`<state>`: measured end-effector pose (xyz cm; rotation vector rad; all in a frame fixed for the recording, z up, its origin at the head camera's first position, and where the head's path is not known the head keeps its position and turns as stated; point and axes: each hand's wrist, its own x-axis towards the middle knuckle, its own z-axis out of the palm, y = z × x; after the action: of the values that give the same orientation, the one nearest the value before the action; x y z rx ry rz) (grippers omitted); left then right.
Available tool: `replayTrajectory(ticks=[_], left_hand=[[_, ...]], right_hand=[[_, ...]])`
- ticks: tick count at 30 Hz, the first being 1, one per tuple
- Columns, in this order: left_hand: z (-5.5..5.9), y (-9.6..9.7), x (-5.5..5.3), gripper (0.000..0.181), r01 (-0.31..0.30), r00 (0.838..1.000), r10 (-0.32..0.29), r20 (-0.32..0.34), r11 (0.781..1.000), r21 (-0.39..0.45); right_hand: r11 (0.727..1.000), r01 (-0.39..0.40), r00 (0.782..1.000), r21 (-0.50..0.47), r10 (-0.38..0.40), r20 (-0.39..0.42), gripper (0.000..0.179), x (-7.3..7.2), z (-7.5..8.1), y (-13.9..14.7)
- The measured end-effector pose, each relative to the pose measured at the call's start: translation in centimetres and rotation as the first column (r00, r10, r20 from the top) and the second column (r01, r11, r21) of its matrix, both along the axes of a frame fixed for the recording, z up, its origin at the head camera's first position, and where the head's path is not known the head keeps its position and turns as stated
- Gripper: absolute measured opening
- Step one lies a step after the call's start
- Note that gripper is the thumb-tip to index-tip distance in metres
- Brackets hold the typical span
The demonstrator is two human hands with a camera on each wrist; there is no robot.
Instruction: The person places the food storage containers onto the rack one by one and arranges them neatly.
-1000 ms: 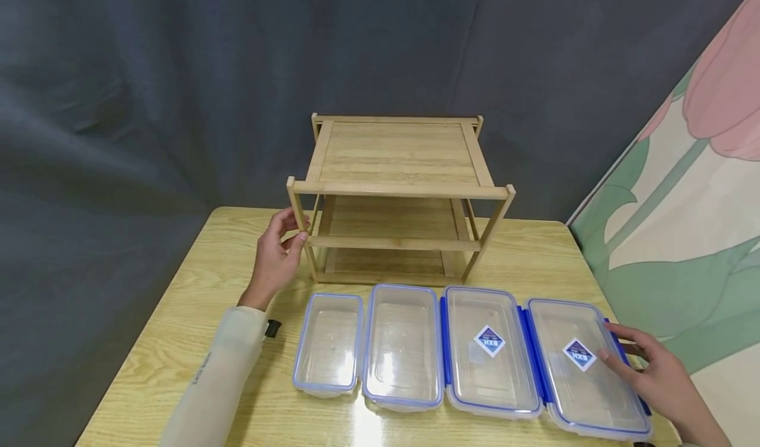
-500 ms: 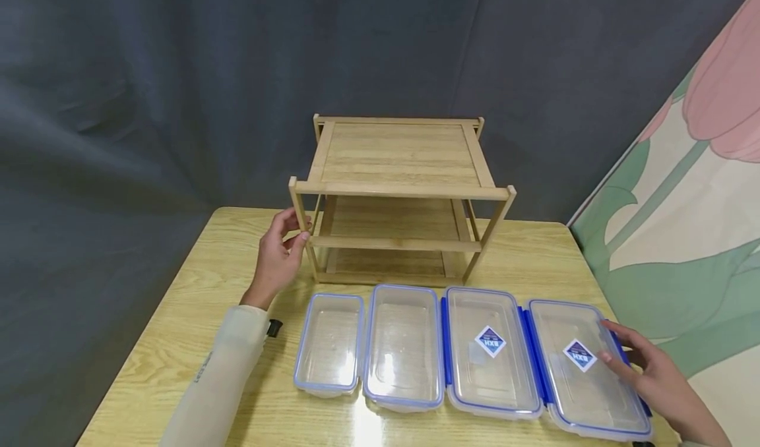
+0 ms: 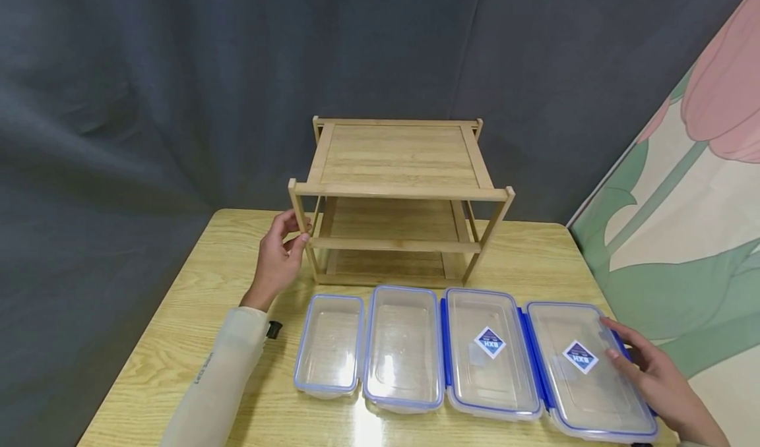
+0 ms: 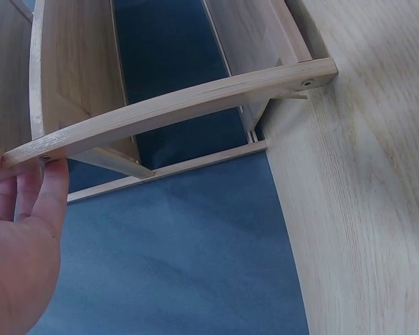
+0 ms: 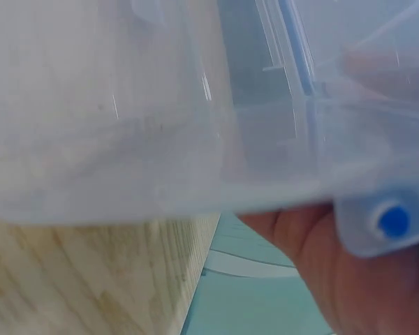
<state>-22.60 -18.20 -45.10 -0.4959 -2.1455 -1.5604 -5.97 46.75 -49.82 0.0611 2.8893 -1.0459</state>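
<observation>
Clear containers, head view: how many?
4, in one row in front of the wooden rack. Left to right: small container, plain larger container, first labelled container, last labelled container.

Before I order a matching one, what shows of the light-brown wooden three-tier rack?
The light-brown wooden three-tier rack stands upright on the pale wood-grain table. Three flat shelves sit one above another, with slim corner posts and front rails. A small round fastener shows near one post's foot. The person's left hand grips the front-left post.
</observation>
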Motion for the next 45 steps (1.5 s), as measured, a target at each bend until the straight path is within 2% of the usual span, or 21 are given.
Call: replayTrajectory(ticks=[10, 18, 28, 38, 43, 45], left_hand=[[0.0, 0.0, 0.1, 0.045, -0.004, 1.000, 0.004, -0.006, 1.000, -0.003], [-0.1, -0.2, 0.1, 0.045, -0.006, 1.000, 0.006, 0.010, 1.000, -0.001], [0.3, -0.1, 0.1, 0.048, -0.004, 0.999, 0.004, 0.053, 1.000, 0.008], [0.3, 0.0, -0.1, 0.046, 0.014, 0.999, -0.014, 0.029, 1.000, 0.016], [0.3, 0.0, 0.0, 0.044, 0.031, 0.999, -0.031, 0.015, 0.999, 0.020], [0.2, 0.0, 0.0, 0.044, 0.030, 0.999, -0.030, 0.015, 0.999, 0.016]], right_hand=[[1.000, -0.017, 0.998, -0.002, 0.017, -0.055, 0.061, 0.3, -0.3, 0.5], [0.998, 0.000, 0.993, -0.058, -0.007, -0.117, 0.060, 1.0, 0.3, 0.6], [0.997, 0.034, 0.992, -0.072, -0.043, -0.118, 0.061, 1.3, 2.4, -0.1], [0.988, -0.044, 0.980, -0.149, 0.014, -0.199, 0.059, 1.1, 4.4, -1.2], [0.985, -0.050, 0.975, -0.163, 0.013, -0.222, 0.060, 1.0, 5.5, -1.4], [0.977, -0.056, 0.972, -0.205, 0.007, -0.233, 0.060, 1.0, 5.9, -1.5]])
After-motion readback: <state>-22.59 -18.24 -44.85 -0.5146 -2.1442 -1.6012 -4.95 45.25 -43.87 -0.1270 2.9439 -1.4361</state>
